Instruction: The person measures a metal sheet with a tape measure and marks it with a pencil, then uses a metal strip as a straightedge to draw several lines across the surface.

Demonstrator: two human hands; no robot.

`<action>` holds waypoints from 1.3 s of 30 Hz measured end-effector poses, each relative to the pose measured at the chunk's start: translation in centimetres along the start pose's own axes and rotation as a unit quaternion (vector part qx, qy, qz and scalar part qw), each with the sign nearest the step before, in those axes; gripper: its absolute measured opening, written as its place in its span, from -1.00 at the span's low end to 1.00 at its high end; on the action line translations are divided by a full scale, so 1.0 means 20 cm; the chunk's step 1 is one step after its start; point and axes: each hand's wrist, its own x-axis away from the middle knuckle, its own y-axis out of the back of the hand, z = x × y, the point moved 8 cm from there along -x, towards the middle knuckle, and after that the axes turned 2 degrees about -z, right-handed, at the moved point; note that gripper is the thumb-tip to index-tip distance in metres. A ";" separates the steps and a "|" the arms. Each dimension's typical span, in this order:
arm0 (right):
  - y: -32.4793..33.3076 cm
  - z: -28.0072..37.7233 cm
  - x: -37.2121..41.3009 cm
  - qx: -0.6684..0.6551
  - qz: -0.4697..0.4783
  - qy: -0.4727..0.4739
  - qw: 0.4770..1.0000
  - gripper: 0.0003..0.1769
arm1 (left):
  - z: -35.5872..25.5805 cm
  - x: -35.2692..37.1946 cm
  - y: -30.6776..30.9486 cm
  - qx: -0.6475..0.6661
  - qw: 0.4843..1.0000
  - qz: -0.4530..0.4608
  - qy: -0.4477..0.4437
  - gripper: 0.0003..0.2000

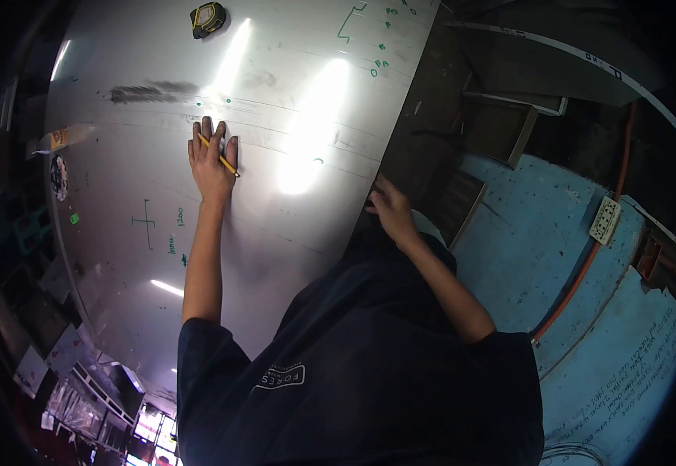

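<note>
My left hand (213, 159) rests palm down on a shiny metal sheet (260, 233). A yellow pencil (229, 165) is tucked between its fingers and slants across the back of the hand. Just beyond the fingertips lie two green dots, a dark smudge and thin lines running across the sheet. My right hand (394, 212) is by the sheet's right edge, close to my dark shirt, with its fingers apart and nothing visible in them. A black and yellow tape measure (208, 19) sits on the sheet at the far end.
Green marker sketches and figures (149, 224) mark the sheet at left and upper right. A small green object (74, 219) lies near its left edge. On the right are a blue panel (540, 233), an orange cable (586, 268) and a socket strip (605, 220).
</note>
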 end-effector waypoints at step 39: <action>0.04 0.00 -0.21 -0.072 0.025 -0.078 0.994 -0.75 | -1.15 0.05 -0.20 0.467 0.866 0.173 -0.047 -0.81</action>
